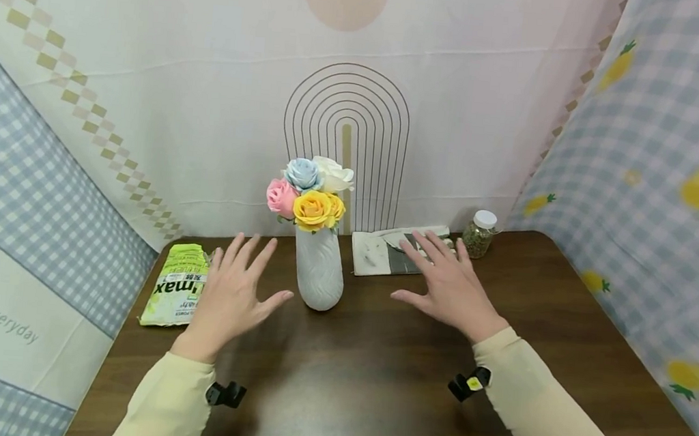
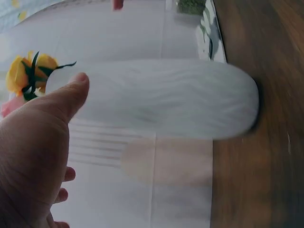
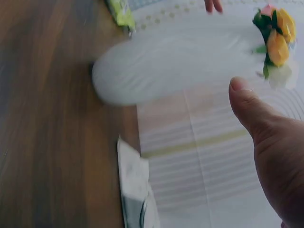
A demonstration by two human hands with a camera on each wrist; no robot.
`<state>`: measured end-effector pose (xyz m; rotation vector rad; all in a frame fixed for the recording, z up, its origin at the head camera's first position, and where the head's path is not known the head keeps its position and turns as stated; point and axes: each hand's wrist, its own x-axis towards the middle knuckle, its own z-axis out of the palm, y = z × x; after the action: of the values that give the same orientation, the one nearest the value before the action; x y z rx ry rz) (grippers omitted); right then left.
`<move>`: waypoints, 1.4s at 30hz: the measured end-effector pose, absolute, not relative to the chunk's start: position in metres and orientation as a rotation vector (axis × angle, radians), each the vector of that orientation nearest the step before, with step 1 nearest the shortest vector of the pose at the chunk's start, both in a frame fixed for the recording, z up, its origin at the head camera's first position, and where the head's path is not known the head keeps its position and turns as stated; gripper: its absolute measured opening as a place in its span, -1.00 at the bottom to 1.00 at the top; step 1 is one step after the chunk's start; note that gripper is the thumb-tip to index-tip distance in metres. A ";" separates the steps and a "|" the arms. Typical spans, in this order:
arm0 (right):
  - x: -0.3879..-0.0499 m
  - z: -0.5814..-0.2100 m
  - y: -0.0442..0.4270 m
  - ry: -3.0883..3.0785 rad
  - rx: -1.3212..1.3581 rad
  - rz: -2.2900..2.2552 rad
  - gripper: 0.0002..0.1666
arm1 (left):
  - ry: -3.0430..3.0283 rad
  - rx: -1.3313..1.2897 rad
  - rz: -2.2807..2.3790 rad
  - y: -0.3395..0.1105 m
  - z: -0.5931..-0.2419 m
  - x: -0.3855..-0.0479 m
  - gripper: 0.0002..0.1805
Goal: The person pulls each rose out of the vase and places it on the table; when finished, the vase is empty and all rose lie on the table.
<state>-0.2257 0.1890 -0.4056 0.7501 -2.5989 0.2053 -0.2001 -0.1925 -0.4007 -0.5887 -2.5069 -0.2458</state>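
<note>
A pale, ridged vase stands upright on the dark brown table, between the two hands and close to the back edge. It bears a bunch of roses in blue, white, pink and yellow. The left hand is just beside the vase, its fingers straight and spread apart, the thumb pointing toward the vase. The right hand, farther from it on the other side, also has its fingers straight and spread. Beyond the left hand lies a green-and-white packet, partly hidden by it. Behind the right hand's fingers lies a flat white-and-grey packet, near a white-lidded jar. A white cloth printed with arches hangs behind.
</note>
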 end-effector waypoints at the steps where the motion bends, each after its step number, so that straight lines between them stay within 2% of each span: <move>1: -0.227 -0.403 0.183 -2.591 0.769 0.209 0.08 | -2.497 -0.604 -0.279 -0.188 -0.400 -0.203 -0.03; 7: -0.234 -0.389 0.148 -2.489 0.899 0.269 0.02 | -2.435 -0.662 -0.486 -0.167 -0.403 -0.220 -0.03; 15: -0.249 -0.376 0.111 -2.281 1.037 0.383 -0.15 | -2.321 -0.651 -0.788 -0.149 -0.423 -0.239 0.08; 24: -0.264 -0.370 0.089 -2.243 1.029 0.497 -0.32 | -2.232 -0.674 -0.932 -0.140 -0.436 -0.252 0.09; 35: -0.270 -0.371 0.080 -2.320 0.960 0.780 -0.32 | -2.246 -0.654 -0.945 -0.129 -0.436 -0.256 0.05; 42: -0.273 -0.364 0.062 -2.358 0.917 1.161 -0.64 | -2.273 -0.634 -0.931 -0.128 -0.437 -0.258 0.07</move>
<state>-0.2728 0.0621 -0.3638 0.9174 -2.3579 1.1606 -0.2580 -0.1284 -0.4369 -0.6342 -2.2729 -0.9305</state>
